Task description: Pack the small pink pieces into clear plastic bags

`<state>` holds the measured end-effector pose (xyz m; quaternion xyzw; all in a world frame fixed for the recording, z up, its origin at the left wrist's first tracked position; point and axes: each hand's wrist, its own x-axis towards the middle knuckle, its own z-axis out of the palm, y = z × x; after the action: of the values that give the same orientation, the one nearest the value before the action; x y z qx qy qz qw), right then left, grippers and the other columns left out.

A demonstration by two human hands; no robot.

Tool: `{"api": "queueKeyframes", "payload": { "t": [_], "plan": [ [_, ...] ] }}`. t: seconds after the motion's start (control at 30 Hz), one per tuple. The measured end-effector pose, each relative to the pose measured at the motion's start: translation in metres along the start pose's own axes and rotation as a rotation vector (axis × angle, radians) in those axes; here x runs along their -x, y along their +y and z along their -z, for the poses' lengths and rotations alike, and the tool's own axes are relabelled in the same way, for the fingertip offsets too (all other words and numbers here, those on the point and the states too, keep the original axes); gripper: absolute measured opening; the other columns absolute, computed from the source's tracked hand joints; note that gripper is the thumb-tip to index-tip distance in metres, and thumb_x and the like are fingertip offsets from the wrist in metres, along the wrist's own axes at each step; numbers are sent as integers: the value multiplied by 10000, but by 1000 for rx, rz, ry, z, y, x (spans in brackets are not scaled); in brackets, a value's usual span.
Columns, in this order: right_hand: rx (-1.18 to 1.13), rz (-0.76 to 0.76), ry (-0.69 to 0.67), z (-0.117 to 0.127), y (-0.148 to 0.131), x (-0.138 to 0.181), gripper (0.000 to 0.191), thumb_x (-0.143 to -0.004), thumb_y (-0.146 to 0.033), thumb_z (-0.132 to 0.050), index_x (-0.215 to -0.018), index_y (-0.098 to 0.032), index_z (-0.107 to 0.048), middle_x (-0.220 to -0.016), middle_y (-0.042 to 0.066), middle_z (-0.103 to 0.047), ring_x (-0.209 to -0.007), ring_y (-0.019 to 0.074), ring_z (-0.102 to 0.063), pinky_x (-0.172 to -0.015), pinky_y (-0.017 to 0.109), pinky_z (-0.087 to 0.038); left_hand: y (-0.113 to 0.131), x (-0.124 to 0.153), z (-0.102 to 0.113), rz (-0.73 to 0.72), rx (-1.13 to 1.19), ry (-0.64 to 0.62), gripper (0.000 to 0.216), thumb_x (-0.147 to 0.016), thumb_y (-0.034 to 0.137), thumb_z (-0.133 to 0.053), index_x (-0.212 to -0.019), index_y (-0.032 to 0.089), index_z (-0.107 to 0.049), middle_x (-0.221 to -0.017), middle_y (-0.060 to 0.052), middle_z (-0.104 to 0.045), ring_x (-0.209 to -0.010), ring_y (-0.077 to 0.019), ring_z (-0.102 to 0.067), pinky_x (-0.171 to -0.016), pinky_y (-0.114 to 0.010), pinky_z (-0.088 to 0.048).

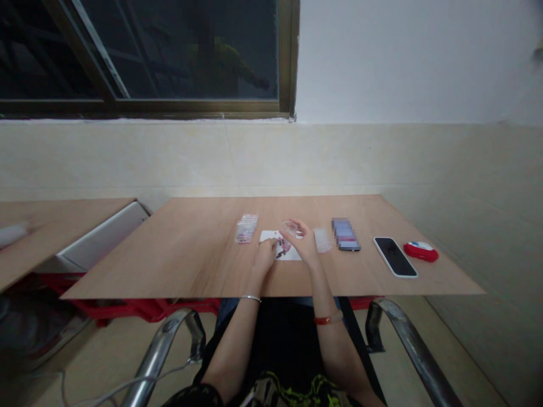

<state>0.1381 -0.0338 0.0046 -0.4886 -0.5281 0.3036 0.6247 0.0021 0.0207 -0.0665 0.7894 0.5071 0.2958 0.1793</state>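
Note:
A white sheet of paper (292, 255) lies on the table in front of me, with small pink and dark pieces (282, 247) gathered on it. Over its left part is my left hand (266, 252), fingers curled together at the pieces; whatever is between the fingertips is too small to make out. My right hand (306, 244) is raised at the sheet's right side and grips a small clear plastic bag (289, 228) above the pieces. To the left sits an overlapping row of clear bags (246, 229) with pinkish contents. Beside my right hand lie more clear bags (322, 240).
On the right of the wooden table (190, 243) are a phone with a blurred screen (345, 234), a white-edged phone (395, 257) and a red and white object (421, 251). Metal armrests (163, 350) flank me. Another table (34, 226) stands at left.

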Motion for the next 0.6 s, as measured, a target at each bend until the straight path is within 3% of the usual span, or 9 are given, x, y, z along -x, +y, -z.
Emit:
{"api": "queueKeyframes", "payload": {
  "t": [0.3, 0.47, 0.6],
  "plan": [
    [9, -3, 12, 0, 4, 0, 478, -646, -401, -700, -1055, -174, -600, -1019, 81, -665, -943, 210, -595, -799, 333, -418, -16, 0, -12, 65, -60, 117, 177, -788, 145, -476, -811, 115, -648, -887, -112, -642, -834, -183, -567, -795, -311, -417],
    [10, -12, 10, 0, 5, 0, 469, -646, -397, -701, -1046, -175, -601, -1026, 82, -665, -950, 211, -596, -811, 337, -420, -17, 2, -11, 65, 94, 159, 166, -790, 146, -472, -808, 128, -636, -847, -93, -654, -766, -170, -583, -744, -306, -444],
    [-11, -18, -1, -1, 2, 1, 468, -643, -386, -701, -1044, -168, -599, -1019, 93, -667, -937, 212, -603, -782, 322, -450, -1, -4, 5, 56, 288, 358, 177, -781, 192, -528, -915, 132, -627, -901, -89, -654, -826, -172, -594, -779, -312, -454]
  ]
}}
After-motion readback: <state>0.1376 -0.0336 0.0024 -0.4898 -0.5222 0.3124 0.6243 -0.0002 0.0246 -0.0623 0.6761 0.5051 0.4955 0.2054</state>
